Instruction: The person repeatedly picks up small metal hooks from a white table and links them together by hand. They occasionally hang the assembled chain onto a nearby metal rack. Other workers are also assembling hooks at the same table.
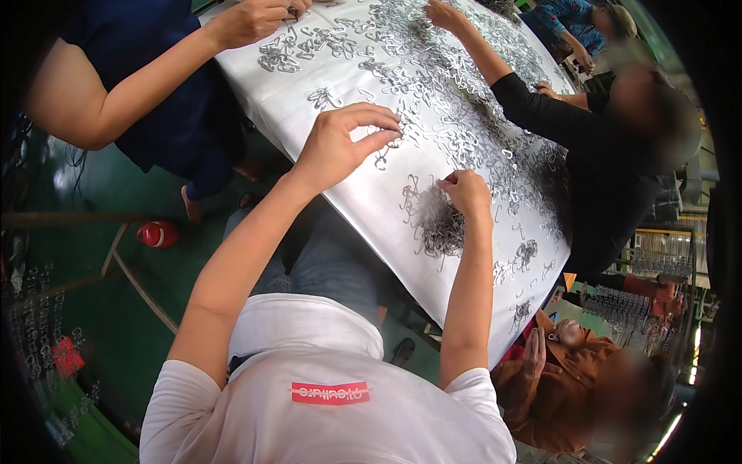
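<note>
Many small bent metal hooks [456, 127] lie strewn over a white-covered table [371, 209]. My left hand [344, 143] is above the table's near side, thumb and fingertips closed on a metal hook [398, 133]; how many pieces are in the pinch is hard to see. Just under that thumb another small hook [380, 160] shows against the white cover. To the right, my right hand [470, 195] is pinched at the edge of a dense heap of darker hooks [439, 228]. Whatever sits between its fingertips is too small to make out.
A person in dark blue [154, 116] works at the left; another in black [541, 116] reaches across from the right. Someone in brown [553, 387] is at the lower right, and one in patterned blue [568, 27] beyond. A red round object [157, 234] rests on the green floor.
</note>
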Motion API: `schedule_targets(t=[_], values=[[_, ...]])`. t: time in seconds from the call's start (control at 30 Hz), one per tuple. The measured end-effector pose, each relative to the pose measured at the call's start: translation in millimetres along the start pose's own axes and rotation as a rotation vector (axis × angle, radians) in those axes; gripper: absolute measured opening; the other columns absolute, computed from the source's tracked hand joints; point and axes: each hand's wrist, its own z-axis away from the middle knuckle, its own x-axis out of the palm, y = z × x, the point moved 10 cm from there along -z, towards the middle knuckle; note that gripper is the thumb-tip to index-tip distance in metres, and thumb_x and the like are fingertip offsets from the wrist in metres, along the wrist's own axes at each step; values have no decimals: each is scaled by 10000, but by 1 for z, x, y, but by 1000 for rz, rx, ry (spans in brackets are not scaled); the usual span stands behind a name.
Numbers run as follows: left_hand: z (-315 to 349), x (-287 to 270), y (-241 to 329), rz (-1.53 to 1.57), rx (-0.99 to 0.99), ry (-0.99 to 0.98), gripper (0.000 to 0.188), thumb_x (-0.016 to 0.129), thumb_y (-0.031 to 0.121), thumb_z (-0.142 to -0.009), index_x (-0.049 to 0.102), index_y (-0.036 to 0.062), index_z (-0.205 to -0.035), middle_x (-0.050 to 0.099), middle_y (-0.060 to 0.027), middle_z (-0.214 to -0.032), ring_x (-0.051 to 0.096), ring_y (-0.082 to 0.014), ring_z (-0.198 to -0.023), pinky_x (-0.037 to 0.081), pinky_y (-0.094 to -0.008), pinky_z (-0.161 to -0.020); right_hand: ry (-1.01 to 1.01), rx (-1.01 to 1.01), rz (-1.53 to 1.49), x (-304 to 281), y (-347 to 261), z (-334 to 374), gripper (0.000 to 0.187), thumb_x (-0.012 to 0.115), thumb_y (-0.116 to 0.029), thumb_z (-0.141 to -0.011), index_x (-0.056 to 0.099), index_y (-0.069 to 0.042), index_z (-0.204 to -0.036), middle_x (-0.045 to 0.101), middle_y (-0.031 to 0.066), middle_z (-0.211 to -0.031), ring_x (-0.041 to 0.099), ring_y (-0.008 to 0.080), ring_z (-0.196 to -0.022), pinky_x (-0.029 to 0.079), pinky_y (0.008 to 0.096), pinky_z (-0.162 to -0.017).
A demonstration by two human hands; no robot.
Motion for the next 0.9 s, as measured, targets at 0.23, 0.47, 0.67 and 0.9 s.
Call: schedule_targets(t=[0.23, 0.47, 0.67, 0.9], values=[[26, -15, -6, 33, -170, 60, 119, 681, 47, -815, 711, 20, -926, 699, -45, -885, 621, -100, -826, 470, -230, -737, 31, -216, -116, 25, -41, -8, 288, 657, -278, -732, 693, -45, -898, 687, 167, -891, 653, 312, -863, 501, 380, -797], [56, -35, 10, -38, -177, 107, 125, 669, 56, -826, 717, 29, -939, 700, -11, -837, 593, -65, -738, 449, -202, -692, -26, -221, -124, 24, -33, -10, 269, 667, -256, -749, 693, -44, -913, 690, 146, -894, 652, 300, -861, 494, 386, -801], [75, -35, 13, 31, -234, 91, 126, 667, 45, -827, 717, 32, -941, 702, -18, -835, 591, -51, -709, 455, -197, -668, 172, -340, -99, 14, -50, 3, 177, 653, -180, -792, 662, -28, -882, 686, 140, -825, 653, 299, -817, 496, 388, -752], [88, -21, 11, 108, -277, 74, 139, 647, 13, -837, 704, 12, -964, 703, -42, -845, 627, -66, -765, 483, -200, -698, 154, -231, -356, 9, -22, 21, 122, 681, -74, -766, 666, -27, -877, 680, 130, -764, 648, 233, -678, 503, 332, -653]])
